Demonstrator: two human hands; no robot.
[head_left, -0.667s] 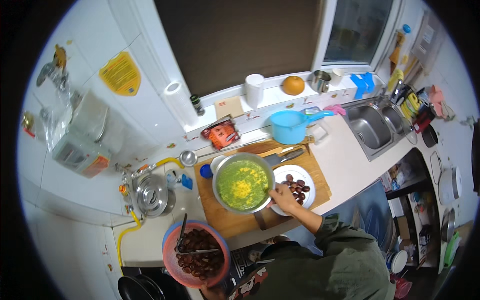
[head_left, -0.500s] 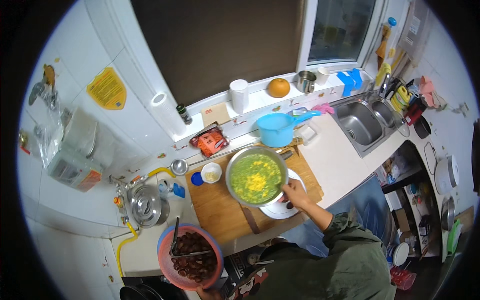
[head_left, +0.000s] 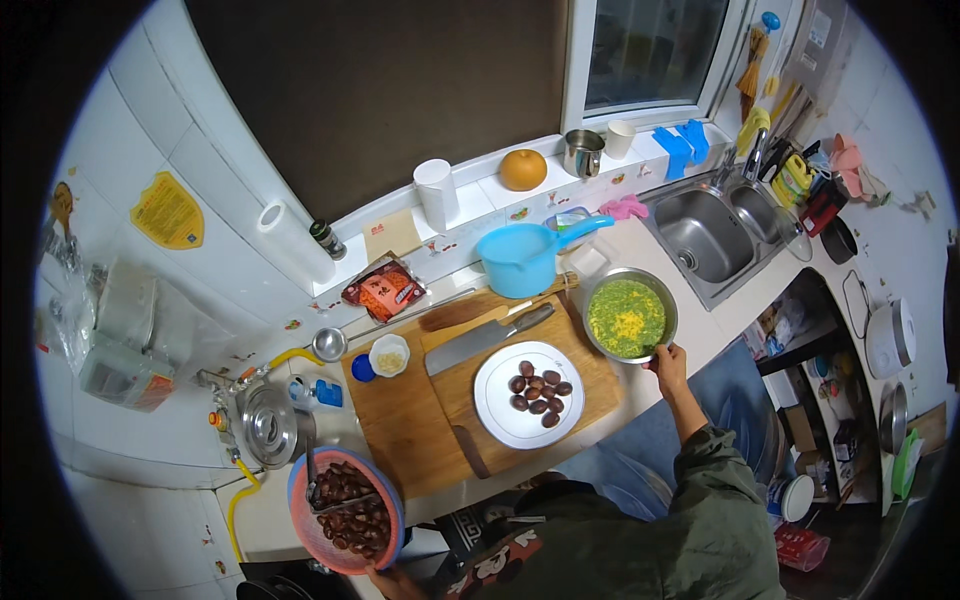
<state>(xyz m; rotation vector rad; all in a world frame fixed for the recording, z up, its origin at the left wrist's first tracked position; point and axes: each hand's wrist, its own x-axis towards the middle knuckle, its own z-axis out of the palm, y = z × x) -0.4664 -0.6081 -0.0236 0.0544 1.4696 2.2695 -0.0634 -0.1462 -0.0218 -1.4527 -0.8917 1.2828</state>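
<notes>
My right hand (head_left: 668, 366) grips the near rim of a metal bowl (head_left: 632, 318) of green and yellow chopped food, set at the right end of the wooden cutting board (head_left: 420, 420). A white plate (head_left: 528, 395) with several dark chestnuts lies on the board, left of the bowl. A cleaver (head_left: 488, 338) rests behind the plate. My left hand (head_left: 392, 580) holds the near edge of a pink basin (head_left: 346, 510) full of dark chestnuts at the lower left, with a metal utensil lying in it.
A blue scoop-shaped jug (head_left: 524, 256) stands behind the board. A double sink (head_left: 720, 225) is at the right. A small white dish (head_left: 389, 354), a ladle (head_left: 332, 343), a red packet (head_left: 384, 288) and a steel pot lid (head_left: 268, 426) sit to the left. An orange fruit (head_left: 523, 169) rests on the sill.
My right hand has carried the metal bowl from over the plate to the right end of the board, uncovering the plate of chestnuts. The left hand stays on the pink basin.
</notes>
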